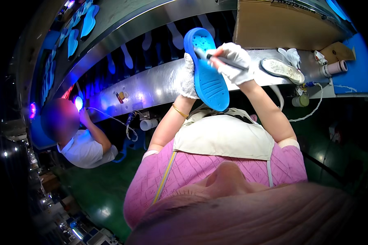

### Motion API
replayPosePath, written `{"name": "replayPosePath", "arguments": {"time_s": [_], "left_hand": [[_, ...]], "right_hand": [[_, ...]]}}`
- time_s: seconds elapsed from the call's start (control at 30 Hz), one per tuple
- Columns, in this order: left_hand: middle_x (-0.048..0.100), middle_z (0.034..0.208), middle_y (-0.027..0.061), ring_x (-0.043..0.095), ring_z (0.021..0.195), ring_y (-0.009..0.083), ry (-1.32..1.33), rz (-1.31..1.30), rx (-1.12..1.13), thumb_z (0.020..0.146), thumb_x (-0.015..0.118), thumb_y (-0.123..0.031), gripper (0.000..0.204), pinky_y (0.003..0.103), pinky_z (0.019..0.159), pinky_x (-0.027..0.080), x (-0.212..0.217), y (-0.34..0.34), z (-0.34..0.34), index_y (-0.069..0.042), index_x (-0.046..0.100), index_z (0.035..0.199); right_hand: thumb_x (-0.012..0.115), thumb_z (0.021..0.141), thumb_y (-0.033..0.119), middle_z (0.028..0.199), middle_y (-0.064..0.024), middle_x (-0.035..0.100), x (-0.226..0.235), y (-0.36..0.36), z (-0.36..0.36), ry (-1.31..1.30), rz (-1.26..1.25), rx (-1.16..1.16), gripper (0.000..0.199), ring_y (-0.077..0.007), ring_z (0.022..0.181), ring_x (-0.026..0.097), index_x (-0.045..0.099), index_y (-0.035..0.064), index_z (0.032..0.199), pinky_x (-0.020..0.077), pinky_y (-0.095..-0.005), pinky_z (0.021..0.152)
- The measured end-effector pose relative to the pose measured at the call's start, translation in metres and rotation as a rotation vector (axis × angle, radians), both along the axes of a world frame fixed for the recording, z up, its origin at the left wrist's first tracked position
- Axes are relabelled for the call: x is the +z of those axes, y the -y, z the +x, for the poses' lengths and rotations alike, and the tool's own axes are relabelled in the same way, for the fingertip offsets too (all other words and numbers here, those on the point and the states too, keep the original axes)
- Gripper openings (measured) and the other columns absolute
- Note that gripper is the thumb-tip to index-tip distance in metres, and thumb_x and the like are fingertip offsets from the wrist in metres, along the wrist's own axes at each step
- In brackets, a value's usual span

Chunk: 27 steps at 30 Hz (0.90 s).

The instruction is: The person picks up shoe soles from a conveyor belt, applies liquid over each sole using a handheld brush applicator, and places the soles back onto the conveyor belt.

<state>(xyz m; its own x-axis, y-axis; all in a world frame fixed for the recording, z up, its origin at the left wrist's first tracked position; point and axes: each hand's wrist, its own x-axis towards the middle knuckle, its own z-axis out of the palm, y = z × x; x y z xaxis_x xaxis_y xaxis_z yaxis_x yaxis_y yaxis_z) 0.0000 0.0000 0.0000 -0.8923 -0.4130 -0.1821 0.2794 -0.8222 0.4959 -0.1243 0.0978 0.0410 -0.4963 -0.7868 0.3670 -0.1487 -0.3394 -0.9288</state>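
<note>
My left hand (188, 78), in a white knit glove, grips the edge of a blue shoe sole (213, 83). The sole is held up over the metal bench, its holed and grooved inner face showing. A brush (226, 61) with a dark handle is pinched in my right hand (235, 67), which also wears a white glove. Its pale, blurred bristles lie over the upper part of the sole; whether they touch it I cannot tell.
Along the metal bench (151, 85) lie a whitish sole (283, 70) and a white cloth (291, 56), with a pink cylinder (337, 67) further right. Cardboard (290, 30) stands behind. A co-worker (84, 141) is at the left, near a conveyor (122, 16) carrying blue soles (89, 21).
</note>
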Motion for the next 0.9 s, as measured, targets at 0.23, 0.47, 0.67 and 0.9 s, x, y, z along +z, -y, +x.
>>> {"name": "replayPosePath", "arguments": {"time_s": [0.23, 0.47, 0.67, 0.9], "left_hand": [[0.047, 0.129, 0.0179, 0.050, 0.114, 0.0314, 0.022, -0.079, 0.031, 0.079, 0.045, -0.070, 0.090, 0.044, 0.101, 0.039, 0.036, 0.004, 0.007, -0.002, 0.031, 0.136], [0.053, 0.123, 0.0162, 0.051, 0.112, 0.0336, -0.121, -0.038, 0.079, 0.077, 0.042, -0.075, 0.091, 0.048, 0.100, 0.040, 0.024, 0.017, 0.001, -0.002, 0.040, 0.131], [0.049, 0.128, 0.0182, 0.048, 0.117, 0.0366, -0.194, 0.030, 0.085, 0.079, 0.040, -0.073, 0.090, 0.052, 0.103, 0.036, 0.019, 0.028, 0.003, -0.004, 0.035, 0.136], [0.052, 0.124, 0.0177, 0.053, 0.109, 0.0356, -0.273, 0.032, 0.041, 0.080, 0.046, -0.070, 0.082, 0.051, 0.099, 0.040, 0.018, 0.038, 0.003, -0.008, 0.039, 0.134]], "right_hand": [[0.070, 0.072, 0.001, 0.078, -0.0077, 0.062, 0.005, -0.001, 0.024, -0.256, -0.073, -0.075, 0.017, -0.0146, 0.071, 0.060, 0.060, 0.0050, 0.085, 0.0489, -0.0265, 0.067], [0.071, 0.072, 0.005, 0.074, -0.0076, 0.061, -0.002, -0.013, 0.031, -0.215, 0.043, 0.003, 0.013, -0.0155, 0.067, 0.060, 0.062, 0.0053, 0.082, 0.0490, -0.0269, 0.064], [0.069, 0.076, 0.006, 0.074, -0.0070, 0.063, 0.001, -0.026, 0.027, -0.095, 0.149, 0.108, 0.010, -0.0144, 0.067, 0.061, 0.062, 0.0023, 0.082, 0.0490, -0.0258, 0.064], [0.071, 0.076, 0.011, 0.080, -0.0069, 0.064, 0.006, -0.030, 0.017, -0.040, 0.291, 0.107, 0.013, -0.0131, 0.075, 0.060, 0.068, 0.0022, 0.086, 0.0481, -0.0257, 0.068]]}}
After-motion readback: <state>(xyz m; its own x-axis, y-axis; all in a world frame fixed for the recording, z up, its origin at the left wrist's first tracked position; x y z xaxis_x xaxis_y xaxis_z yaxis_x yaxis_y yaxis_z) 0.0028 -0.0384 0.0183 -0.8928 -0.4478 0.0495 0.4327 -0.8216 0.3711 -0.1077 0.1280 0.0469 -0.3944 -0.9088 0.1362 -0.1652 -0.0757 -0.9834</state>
